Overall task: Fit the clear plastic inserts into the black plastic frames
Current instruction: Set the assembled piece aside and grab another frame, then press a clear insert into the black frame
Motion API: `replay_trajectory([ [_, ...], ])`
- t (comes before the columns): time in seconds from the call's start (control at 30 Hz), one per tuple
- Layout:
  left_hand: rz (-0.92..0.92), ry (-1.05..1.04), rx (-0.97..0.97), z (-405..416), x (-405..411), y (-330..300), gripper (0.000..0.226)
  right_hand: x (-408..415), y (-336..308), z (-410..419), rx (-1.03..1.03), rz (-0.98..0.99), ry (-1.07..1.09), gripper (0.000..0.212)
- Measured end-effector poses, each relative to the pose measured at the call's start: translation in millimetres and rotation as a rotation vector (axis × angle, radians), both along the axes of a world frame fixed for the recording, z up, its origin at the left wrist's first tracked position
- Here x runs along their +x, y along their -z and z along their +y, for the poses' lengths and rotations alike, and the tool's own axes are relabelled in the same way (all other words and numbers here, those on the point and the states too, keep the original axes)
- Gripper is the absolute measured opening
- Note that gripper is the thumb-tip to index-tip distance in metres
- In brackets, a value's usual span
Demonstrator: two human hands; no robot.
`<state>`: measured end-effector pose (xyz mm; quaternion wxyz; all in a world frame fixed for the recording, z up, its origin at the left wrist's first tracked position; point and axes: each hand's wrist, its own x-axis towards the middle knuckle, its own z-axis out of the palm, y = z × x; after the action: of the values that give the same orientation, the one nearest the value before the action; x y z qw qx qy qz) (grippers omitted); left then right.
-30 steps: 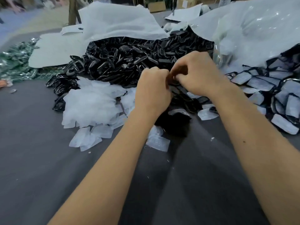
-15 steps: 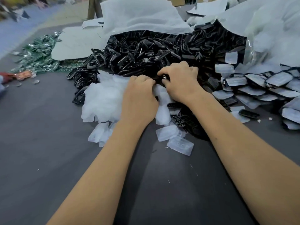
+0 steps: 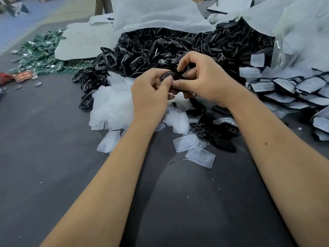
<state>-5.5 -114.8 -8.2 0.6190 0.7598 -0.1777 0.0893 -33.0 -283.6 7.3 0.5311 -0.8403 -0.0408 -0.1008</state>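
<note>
Between my two hands I hold a black plastic frame (image 3: 169, 75) above the table. My left hand (image 3: 151, 93) pinches its left end with thumb and fingers. My right hand (image 3: 201, 81) grips its right side, fingers curled over it. Whether a clear insert sits in it is hidden by my fingers. A big heap of black frames (image 3: 170, 45) spills from a white bag behind my hands. A mound of clear inserts (image 3: 112, 106) lies to the left, with loose clear inserts (image 3: 200, 156) in front.
Frames with inserts fitted (image 3: 292, 90) are stacked at the right. A white bag (image 3: 153, 13) and clear plastic sheeting (image 3: 299, 32) cover the back. Green shiny parts (image 3: 39, 52) lie far left. Small black grid pieces (image 3: 199, 129) sit near my right wrist on the grey table (image 3: 53, 166).
My hands have lifted off the pile and drawn back a little, now holding one black frame between them. The view has shifted slightly.
</note>
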Motion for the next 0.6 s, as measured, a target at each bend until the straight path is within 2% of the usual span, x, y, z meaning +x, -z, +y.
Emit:
replay_trajectory([
  [0.03,-0.011,-0.021,-0.031,0,0,0,0.009,1,0,-1,-0.034,0.011,0.016,0.031],
  [0.1,-0.025,-0.085,-0.071,-1,-1,1,0.009,0,-5,-7,-0.236,0.04,0.052,0.032],
  [0.23,-0.077,-0.167,-0.036,-5,-2,5,0.01,-5,-21,-13,-0.525,0.344,-0.101,0.031],
  [0.3,-0.086,-0.16,-0.014,-5,-3,7,0.015,-8,-26,-10,-0.617,0.406,-0.138,0.031],
  [0.5,-0.024,-0.115,-0.009,-6,-1,8,0.023,-10,-35,-7,-0.722,0.461,-0.19,0.014],
  [0.6,-0.001,-0.105,0.0,-5,0,8,0.022,-11,-34,-11,-0.615,0.434,-0.226,0.011],
])
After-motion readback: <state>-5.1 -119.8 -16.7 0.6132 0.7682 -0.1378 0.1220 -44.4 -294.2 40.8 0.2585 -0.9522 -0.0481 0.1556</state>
